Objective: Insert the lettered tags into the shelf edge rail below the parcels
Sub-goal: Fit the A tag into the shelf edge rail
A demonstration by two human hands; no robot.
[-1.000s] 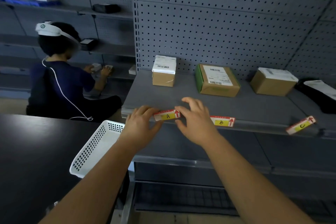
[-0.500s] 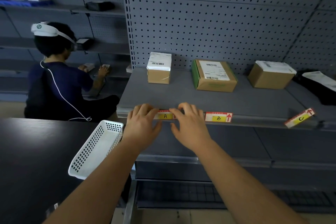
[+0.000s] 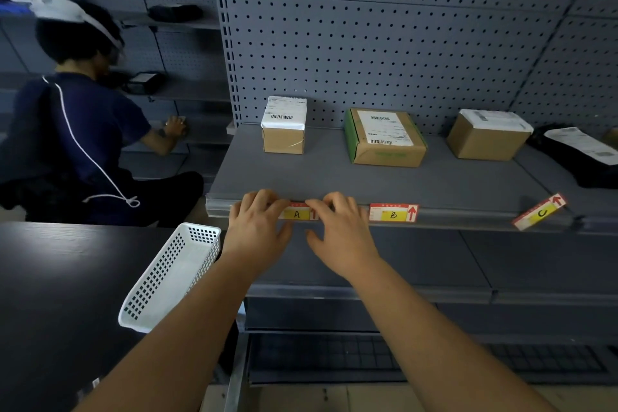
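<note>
Both the left hand [image 3: 257,227] and the right hand [image 3: 341,231] press spread fingertips on the ends of the red-and-yellow paper tag lettered A [image 3: 297,213], which sits level in the grey metal shelf edge rail [image 3: 468,216]; neither hand is closed around it. Along that rail to the right, tag B [image 3: 393,213] sits flat in it below the green-edged cardboard parcel [image 3: 384,137], and tag C [image 3: 539,212] lies tilted against the rail's far right.

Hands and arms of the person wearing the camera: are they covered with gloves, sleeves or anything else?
Nothing is worn. Both the left hand and the right hand are bare, without gloves, rings or a watch in sight. The forearms are bare too, with no sleeve visible down to the picture's bottom edge. No cables or markings show on them.
</note>
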